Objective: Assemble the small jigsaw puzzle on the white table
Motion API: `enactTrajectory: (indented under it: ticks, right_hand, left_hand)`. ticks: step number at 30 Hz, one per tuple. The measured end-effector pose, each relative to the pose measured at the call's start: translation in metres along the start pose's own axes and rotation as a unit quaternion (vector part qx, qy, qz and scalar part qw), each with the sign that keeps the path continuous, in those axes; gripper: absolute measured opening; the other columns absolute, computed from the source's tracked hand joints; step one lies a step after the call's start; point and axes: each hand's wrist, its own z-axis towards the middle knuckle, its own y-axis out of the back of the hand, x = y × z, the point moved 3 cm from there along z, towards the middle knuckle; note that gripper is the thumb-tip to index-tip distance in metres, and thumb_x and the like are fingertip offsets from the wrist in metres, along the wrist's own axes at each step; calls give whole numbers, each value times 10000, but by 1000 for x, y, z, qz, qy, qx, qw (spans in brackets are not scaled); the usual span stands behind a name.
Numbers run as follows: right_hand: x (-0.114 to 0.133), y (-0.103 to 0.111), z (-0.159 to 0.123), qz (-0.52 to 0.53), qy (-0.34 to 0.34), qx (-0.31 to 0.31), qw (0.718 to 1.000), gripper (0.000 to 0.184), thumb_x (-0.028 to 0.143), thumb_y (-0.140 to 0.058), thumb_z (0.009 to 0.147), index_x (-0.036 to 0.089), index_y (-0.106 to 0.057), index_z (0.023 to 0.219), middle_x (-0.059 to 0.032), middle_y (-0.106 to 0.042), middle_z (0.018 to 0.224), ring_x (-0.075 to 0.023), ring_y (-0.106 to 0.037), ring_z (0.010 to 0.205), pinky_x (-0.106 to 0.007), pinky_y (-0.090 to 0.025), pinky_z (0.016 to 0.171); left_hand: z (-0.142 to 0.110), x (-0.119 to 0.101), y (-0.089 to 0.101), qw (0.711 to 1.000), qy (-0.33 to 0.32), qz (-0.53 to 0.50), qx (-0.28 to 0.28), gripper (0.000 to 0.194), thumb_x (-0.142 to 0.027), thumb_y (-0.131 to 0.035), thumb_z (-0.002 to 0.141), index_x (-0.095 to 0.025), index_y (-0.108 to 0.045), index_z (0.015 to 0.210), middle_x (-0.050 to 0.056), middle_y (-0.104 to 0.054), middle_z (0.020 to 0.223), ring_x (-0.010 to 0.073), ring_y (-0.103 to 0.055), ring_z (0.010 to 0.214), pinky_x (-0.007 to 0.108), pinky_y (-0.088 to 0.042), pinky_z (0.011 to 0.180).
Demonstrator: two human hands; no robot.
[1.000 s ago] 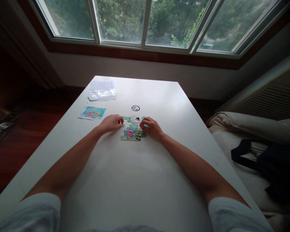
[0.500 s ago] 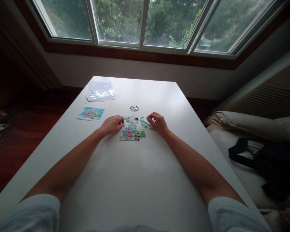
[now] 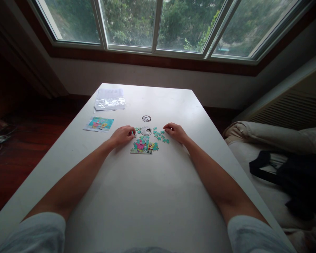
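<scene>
A partly joined jigsaw puzzle (image 3: 144,146) with pink and yellow cartoon figures lies on the white table between my hands. At its upper left, my left hand (image 3: 124,135) has its fingertips curled together on a small greenish puzzle piece, mostly hidden by the fingers. My right hand (image 3: 176,131) rests to the right of several loose teal puzzle pieces (image 3: 158,133). Its fingers are bent and pressed together; whatever they hold, if anything, is too small to tell. Above the joined part sits a round silvery disc (image 3: 146,130), with more loose pieces at its left.
Farther back lies a smaller round dark-rimmed item (image 3: 146,118). A picture card (image 3: 100,123) of the same cartoon and a clear plastic packet with papers (image 3: 110,99) are at the table's left. Right of the table (image 3: 152,196), a dark bag (image 3: 300,172) rests on pale cushioning.
My right hand has shifted a little to the right, off the loose pieces, and its fingers have come closer together. The left hand stays nearly still.
</scene>
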Motion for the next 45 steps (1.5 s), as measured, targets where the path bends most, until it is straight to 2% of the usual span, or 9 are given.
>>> enactTrajectory:
  ticks: [7, 12, 16, 20, 23, 27, 34, 39, 45]
  right_hand:
    - [7, -10, -3, -45, 37, -36, 998, 183, 269, -587, 913, 222, -746, 990, -62, -667, 933, -221, -594, 888, -377, -494, 818]
    - [26, -23, -6, -126, 73, 14, 989, 288, 351, -568, 975, 258, -706, 1210, -100, -668, 1218, -277, -565, 1153, -451, -444, 1012]
    - [39, -29, -9, -169, 90, 63, 979, 353, 412, -524, 1011, 293, -657, 1315, -89, -617, 1385, -294, -514, 1288, -472, -410, 1044]
    - [43, -30, -10, -176, 96, 68, 977, 346, 422, -511, 1018, 299, -660, 1305, -81, -608, 1412, -290, -517, 1300, -474, -407, 1035]
    - [42, -30, -10, -169, 95, 65, 979, 324, 413, -515, 1017, 295, -675, 1274, -77, -621, 1400, -283, -529, 1289, -467, -407, 1036]
    - [42, -29, -9, -157, 97, 62, 981, 295, 388, -522, 1013, 287, -694, 1231, -71, -640, 1376, -275, -544, 1270, -461, -409, 1037]
    - [44, -29, -9, -148, 95, 57, 983, 283, 378, -543, 997, 294, -707, 1212, -74, -650, 1361, -282, -551, 1258, -471, -413, 1035]
    - [44, -30, -9, -146, 95, 54, 983, 278, 375, -552, 992, 291, -704, 1209, -72, -651, 1361, -278, -555, 1258, -469, -416, 1036]
    - [44, -31, -9, -151, 93, 51, 983, 267, 367, -565, 985, 293, -702, 1202, -65, -652, 1362, -274, -558, 1257, -468, -416, 1039]
  left_hand:
    - [5, 22, 0, 995, 14, -5, -95, 220, -265, -516, 912, -217, -720, 978, 48, -653, 948, 198, -598, 895, 319, -485, 849]
    - [6, 41, -4, 989, 35, 7, -146, 231, -266, -549, 907, -224, -736, 1034, 80, -654, 1070, 261, -568, 1074, 423, -463, 1020]
    - [7, 37, -10, 991, -5, 1, -130, 275, -282, -571, 918, -248, -735, 1137, 75, -666, 1166, 274, -558, 1126, 460, -462, 1047]
    - [7, 21, -15, 992, -78, 18, -95, 333, -313, -554, 958, -301, -704, 1255, 58, -606, 1365, 281, -488, 1290, 490, -414, 1120]
    - [5, 12, -17, 990, -113, 19, -79, 314, -318, -553, 966, -316, -712, 1236, 52, -590, 1395, 276, -462, 1334, 495, -401, 1142]
    - [5, 9, -17, 990, -109, 10, -92, 259, -327, -527, 982, -274, -735, 1126, 55, -621, 1357, 256, -497, 1307, 470, -421, 1132]
    - [7, 1, -25, 987, -138, 67, -50, 386, -283, -466, 1001, -247, -624, 1352, 38, -595, 1445, 270, -437, 1394, 490, -356, 1183]
    - [7, -4, -21, 986, -138, 67, -68, 338, -301, -428, 1022, -250, -682, 1240, 44, -666, 1331, 247, -505, 1301, 463, -383, 1158]
    - [9, -5, -26, 986, -122, 97, -61, 413, -315, -407, 1028, -266, -597, 1391, 46, -537, 1502, 262, -392, 1430, 481, -335, 1198]
